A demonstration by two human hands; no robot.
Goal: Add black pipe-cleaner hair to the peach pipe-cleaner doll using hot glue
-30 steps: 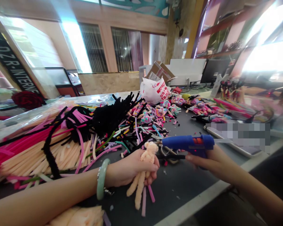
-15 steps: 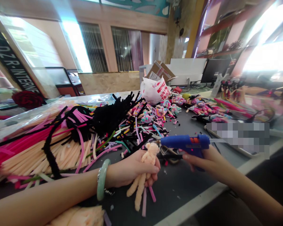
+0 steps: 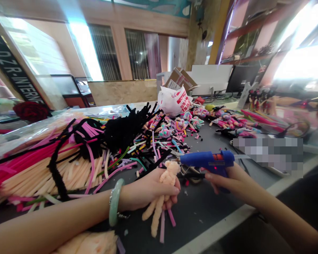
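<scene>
My left hand is closed around a peach pipe-cleaner doll, its round head up and two long legs hanging below my fingers. In my right hand is a blue hot glue gun, gripped by its handle, with a clear glue stick poking out of the back. The gun's nozzle points left, close beside the doll's head; whether they touch I cannot tell. Two pink pipe-cleaner pieces show beneath my left hand. Partly behind the gun lies a pair of scissors.
Bundles of peach pipe cleaners and black ones cover the left of the grey table. Finished-looking colourful dolls are heaped behind, near a white plastic bag. A blurred-out flat object lies at right.
The glue gun's nozzle and the doll's head have come slightly closer together. Both hands keep their grip and have barely moved.
</scene>
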